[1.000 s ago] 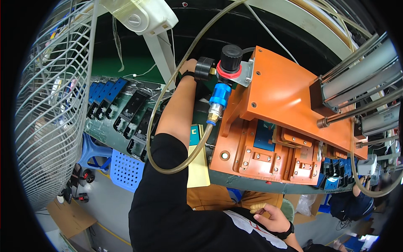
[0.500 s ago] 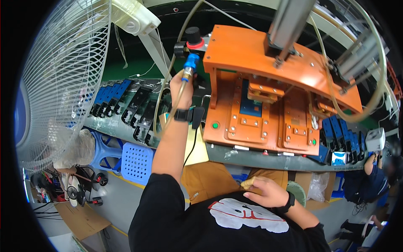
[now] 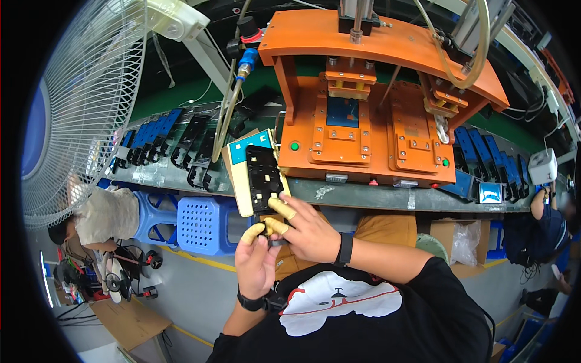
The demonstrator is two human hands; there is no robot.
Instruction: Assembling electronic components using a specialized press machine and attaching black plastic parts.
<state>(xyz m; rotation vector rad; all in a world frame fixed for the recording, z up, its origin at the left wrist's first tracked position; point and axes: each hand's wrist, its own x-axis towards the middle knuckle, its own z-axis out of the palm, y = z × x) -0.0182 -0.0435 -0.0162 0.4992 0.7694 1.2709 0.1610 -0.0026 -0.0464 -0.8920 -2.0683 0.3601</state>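
Mid-frame, left hand (image 3: 255,266) and right hand (image 3: 308,235) grip the long black plastic housing (image 3: 260,178) low; it runs up-frame, right nearer!

At the front edge of the tabletop (image 3: 357,196), whose green surface has a dull sheen, we see a moulded part (image 3: 261,172) of black, mostly matt plastic against yellow, paper-like sheets (image 3: 239,184). Its neighbour, the orange press (image 3: 302,33), looks smooth and satin, its piston rod (image 3: 357,27) bright metal. Toward the right end of that edge, we find a mirror-glossy plate (image 3: 491,193). Below the edge, we note a stool (image 3: 200,227) in smooth blue plastic.
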